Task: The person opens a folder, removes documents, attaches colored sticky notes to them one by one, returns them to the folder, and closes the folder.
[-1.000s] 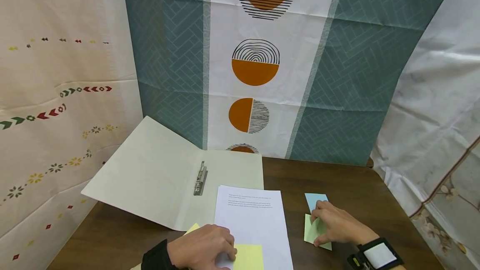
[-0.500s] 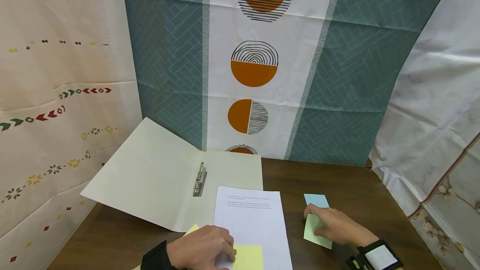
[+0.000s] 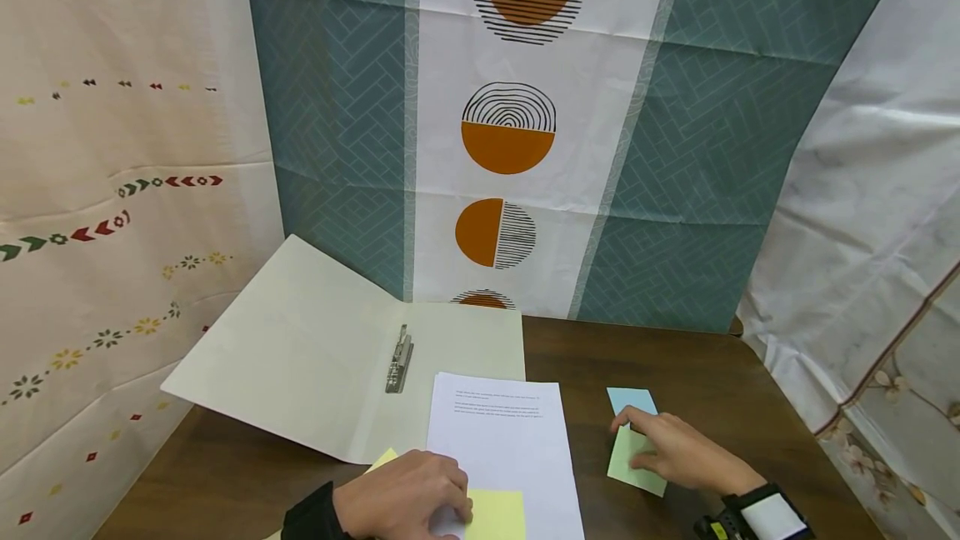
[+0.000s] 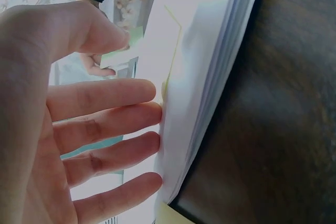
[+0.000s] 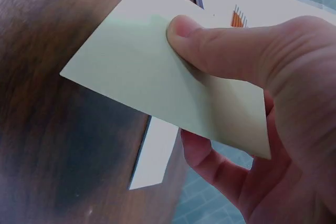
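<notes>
My right hand [image 3: 686,450] pinches a pale green sticky note [image 3: 628,463] near the right of the table. In the right wrist view the thumb lies across the face of the green note [image 5: 131,66], and the other fingers are partly hidden behind it. Just beyond it lies a light blue note [image 3: 633,399]. My left hand [image 3: 408,492] rests on the stack of printed white paper [image 3: 498,432], its fingers [image 4: 105,98] fairly straight in the left wrist view, fingertips touching the paper. Beside these fingers a yellow sticky note [image 3: 498,515] lies on the top sheet.
An open cream folder [image 3: 315,348] with a metal clip [image 3: 401,361] stands at the back left, partly under the paper. Another yellow corner [image 3: 385,457] shows behind the left hand. Patterned cloths [image 3: 337,107] hang around the brown wooden table [image 3: 585,348].
The right hand's forefinger has spread away from the thumb toward the green note's far left edge, and the note has shifted very slightly. The left hand stays in place.
</notes>
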`<state>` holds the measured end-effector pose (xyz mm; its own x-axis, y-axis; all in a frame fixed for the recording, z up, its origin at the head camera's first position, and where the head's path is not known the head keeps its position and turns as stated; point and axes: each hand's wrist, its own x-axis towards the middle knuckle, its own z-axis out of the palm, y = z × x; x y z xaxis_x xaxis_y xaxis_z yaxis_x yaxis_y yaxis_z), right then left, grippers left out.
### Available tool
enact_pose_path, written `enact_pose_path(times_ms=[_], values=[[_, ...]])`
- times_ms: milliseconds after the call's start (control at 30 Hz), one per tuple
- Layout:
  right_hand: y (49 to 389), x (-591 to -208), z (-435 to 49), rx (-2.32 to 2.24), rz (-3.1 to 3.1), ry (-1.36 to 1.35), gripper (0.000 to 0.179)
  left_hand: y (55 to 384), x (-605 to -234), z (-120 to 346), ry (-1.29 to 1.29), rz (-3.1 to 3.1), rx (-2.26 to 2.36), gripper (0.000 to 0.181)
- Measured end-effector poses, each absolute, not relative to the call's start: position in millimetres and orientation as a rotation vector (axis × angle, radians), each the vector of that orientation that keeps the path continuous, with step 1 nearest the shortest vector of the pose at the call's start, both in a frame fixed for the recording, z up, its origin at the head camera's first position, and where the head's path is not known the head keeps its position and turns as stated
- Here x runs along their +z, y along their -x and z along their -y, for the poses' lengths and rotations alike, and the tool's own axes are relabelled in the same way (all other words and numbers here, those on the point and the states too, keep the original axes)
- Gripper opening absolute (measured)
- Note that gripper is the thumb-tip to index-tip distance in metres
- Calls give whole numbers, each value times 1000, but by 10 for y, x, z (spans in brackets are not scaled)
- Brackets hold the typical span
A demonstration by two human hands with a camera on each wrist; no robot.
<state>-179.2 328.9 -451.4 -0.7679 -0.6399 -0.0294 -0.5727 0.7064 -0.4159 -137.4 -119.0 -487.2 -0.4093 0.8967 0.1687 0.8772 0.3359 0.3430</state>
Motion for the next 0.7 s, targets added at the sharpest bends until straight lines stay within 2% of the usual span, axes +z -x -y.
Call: enact_pose_path(times_ms=[267, 700], values=[[1788, -4347, -3212, -708, -2712, 955, 27, 1364, -4860, 1174, -1692, -2535, 564, 38], [1785, -4019, -3195, -727, -2984, 1015, 29, 1369, -4868, 1170, -1711, -2545, 551, 37]])
